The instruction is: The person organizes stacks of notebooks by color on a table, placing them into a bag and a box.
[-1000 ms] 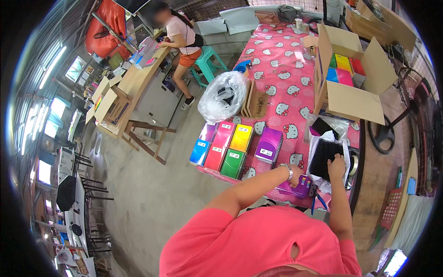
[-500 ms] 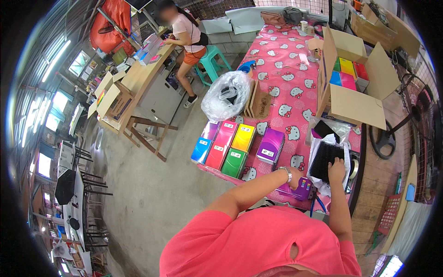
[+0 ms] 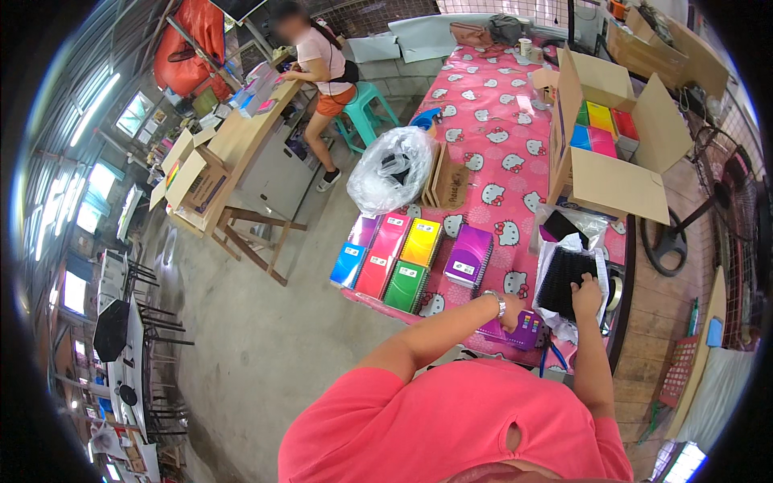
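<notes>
A workshop with a grey concrete floor (image 3: 266, 354) through the left and centre of the frame; at upper left, by a turquoise plastic stool (image 3: 366, 113), a person (image 3: 318, 68) in a pale top and orange shorts at a wooden workbench (image 3: 245, 133). Right of centre, a long table (image 3: 515, 256) under a pink patterned cover. At its near edge, lower right of centre, a purple spiral-edged notebook (image 3: 527, 328), with the left hand (image 3: 510, 313) on it, fingers bent; impossible to tell whether clamped. Just to the right, a bundle of black ridged coils (image 3: 556, 282) on crumpled white paper (image 3: 566, 329), with the right hand (image 3: 588, 296) touching its right side, fingers curled, grip too small to tell. Just below, a pair of blue-handled pliers (image 3: 555, 354). In the centre, blue, red, yellow, green and purple notebooks (image 3: 408, 286) in rows; at upper right, an open brown cardboard box (image 3: 620, 181) with more inside.
</notes>
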`<state>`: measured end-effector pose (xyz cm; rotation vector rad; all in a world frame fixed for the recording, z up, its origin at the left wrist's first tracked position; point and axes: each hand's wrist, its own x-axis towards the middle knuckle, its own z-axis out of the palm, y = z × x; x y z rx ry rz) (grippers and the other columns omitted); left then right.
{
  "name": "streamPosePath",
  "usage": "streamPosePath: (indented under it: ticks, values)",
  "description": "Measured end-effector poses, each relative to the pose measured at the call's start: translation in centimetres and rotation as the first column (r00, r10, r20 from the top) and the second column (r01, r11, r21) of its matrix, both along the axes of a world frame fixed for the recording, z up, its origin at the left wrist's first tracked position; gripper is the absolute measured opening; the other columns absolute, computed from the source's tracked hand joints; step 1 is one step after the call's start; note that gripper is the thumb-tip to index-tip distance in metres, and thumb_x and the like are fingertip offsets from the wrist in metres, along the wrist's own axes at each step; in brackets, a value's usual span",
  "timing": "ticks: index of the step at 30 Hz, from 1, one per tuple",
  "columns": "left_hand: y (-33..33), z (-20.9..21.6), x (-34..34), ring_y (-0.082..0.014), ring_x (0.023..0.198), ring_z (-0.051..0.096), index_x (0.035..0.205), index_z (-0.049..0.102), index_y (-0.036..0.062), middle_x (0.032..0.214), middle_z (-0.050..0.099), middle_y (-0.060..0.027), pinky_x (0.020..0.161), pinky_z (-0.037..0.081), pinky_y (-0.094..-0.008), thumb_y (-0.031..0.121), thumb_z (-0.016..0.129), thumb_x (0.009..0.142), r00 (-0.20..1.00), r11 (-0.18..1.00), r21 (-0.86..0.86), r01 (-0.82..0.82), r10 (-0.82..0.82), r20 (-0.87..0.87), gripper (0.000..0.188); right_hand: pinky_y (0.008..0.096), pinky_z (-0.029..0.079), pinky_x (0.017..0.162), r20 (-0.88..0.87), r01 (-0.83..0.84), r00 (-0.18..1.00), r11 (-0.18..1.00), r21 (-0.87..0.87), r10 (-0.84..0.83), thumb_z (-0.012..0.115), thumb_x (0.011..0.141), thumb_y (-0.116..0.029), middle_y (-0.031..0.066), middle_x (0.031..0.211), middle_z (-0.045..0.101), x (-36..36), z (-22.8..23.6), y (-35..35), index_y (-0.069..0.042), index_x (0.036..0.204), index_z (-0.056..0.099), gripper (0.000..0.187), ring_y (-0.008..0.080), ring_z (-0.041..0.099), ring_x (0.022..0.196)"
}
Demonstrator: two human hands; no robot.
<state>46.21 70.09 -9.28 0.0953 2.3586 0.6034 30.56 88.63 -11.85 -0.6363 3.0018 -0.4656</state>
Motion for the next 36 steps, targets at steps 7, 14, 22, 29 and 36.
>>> streamPosePath:
  ticks: [7, 14, 22, 29, 36]
  values:
    - [0.0, 1.4, -0.6, -0.0272, 0.085, 0.067, 0.099, 0.068, 0.0003, 0.093, 0.069, -0.0179, 0.071, 0.054, -0.0401, 0.023, 0.079, 0.059, 0.994, 0.997, 0.003, 0.071, -0.071, 0.083, 0.047, 0.0487, 0.050, 0.081, 0.039, 0.008, 0.999, 1.000, -0.011, -0.008, 0.073, 0.079, -0.024, 0.0165, 0.106, 0.061, -0.3, -0.1, 0.1, -0.008, 0.112, 0.059, 0.039, 0.0375, 0.063, 0.096]
    - [-0.2, 2.4, -0.5, -0.0301, 0.090, 0.068, 0.098, 0.068, -0.0009, 0.092, 0.070, -0.0181, 0.077, 0.054, -0.0398, 0.020, 0.078, 0.059, 0.990, 0.997, 0.002, 0.077, -0.076, 0.122, 0.045, 0.0483, 0.050, 0.081, 0.055, 0.004, 0.998, 1.000, -0.014, -0.004, 0.073, 0.078, -0.022, 0.0175, 0.106, 0.062, 0.0, 0.7, -0.2, -0.007, 0.111, 0.059, 0.039, 0.0380, 0.062, 0.096]
    - [1.1, 3.1, 1.8, -0.0324, 0.112, 0.057, 0.123, 0.053, 0.0010, 0.121, 0.058, -0.0200, 0.089, 0.048, -0.0437, 0.020, 0.079, 0.060, 0.986, 0.995, 0.000, -0.099, 0.098, -0.134, 0.071, 0.0452, 0.050, 0.077, 0.050, -0.009, 0.999, 0.994, -0.108, 0.014, 0.075, 0.076, -0.017, 0.0149, 0.091, 0.066, -1.0, -0.2, 0.5, -0.005, 0.104, 0.062, 0.033, 0.0345, 0.065, 0.088]
    - [4.1, 4.0, 7.2, -0.0295, 0.108, 0.053, 0.120, 0.055, 0.0061, 0.120, 0.054, -0.0159, 0.088, 0.045, -0.0404, 0.018, 0.069, 0.071, 0.824, 0.998, -0.066, 0.009, -0.045, -0.565, 0.052, 0.0445, 0.050, 0.073, 0.023, 0.028, 0.999, 0.975, -0.219, -0.023, 0.076, 0.075, -0.017, 0.0135, 0.085, 0.066, -0.5, -0.5, 0.4, -0.004, 0.100, 0.065, 0.030, 0.0326, 0.065, 0.081]
    - [3.9, 1.2, 7.5, -0.0305, 0.107, 0.056, 0.111, 0.057, 0.0042, 0.130, 0.051, -0.0199, 0.086, 0.050, -0.0408, 0.020, 0.074, 0.067, 0.731, 0.982, -0.166, 0.090, -0.178, -0.659, 0.049, 0.0446, 0.049, 0.072, -0.025, 0.024, 0.999, 0.987, -0.161, -0.029, 0.076, 0.076, -0.018, 0.0132, 0.084, 0.066, -0.3, 0.3, 0.0, -0.005, 0.098, 0.065, 0.028, 0.0333, 0.065, 0.081]
